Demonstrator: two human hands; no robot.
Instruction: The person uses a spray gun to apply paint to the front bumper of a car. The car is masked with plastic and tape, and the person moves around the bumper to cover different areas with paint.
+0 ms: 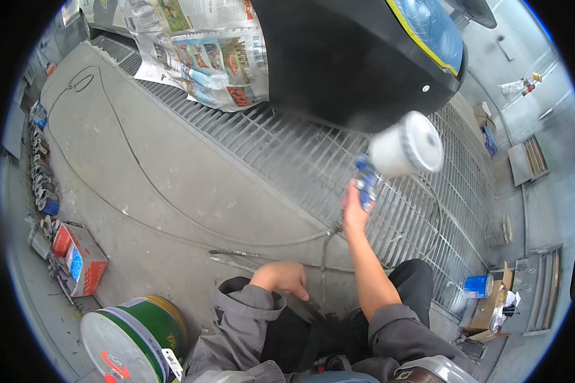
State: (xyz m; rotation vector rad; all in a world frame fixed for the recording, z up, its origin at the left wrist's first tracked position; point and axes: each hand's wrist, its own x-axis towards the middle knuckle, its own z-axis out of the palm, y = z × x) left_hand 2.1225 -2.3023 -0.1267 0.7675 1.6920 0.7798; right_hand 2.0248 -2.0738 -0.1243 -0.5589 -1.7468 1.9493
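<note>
My right hand [356, 210], arm stretched forward, is wrapped round the handle of a spray gun [365, 182] with a blue body. A large white paint cup [407, 145] sits on the gun, slightly blurred. Just beyond it is the dark, matte lower corner of a car body panel [345, 64]. Blue film [431, 32] edged with yellow tape covers part of the panel, and newspaper sheets [217, 54] mask the area to its left. An air hose [326, 246] hangs below the gun. My left hand [282, 278] is held over my left knee, fingers curled, with nothing visible in them.
Metal floor grating [287, 143] runs under the car. The hose loops across the concrete floor [166, 166] on the left. A green drum [153, 335] stands at my lower left, beside a red-and-white box [83, 258]. A blue can [478, 286] and an open carton [485, 313] are at right.
</note>
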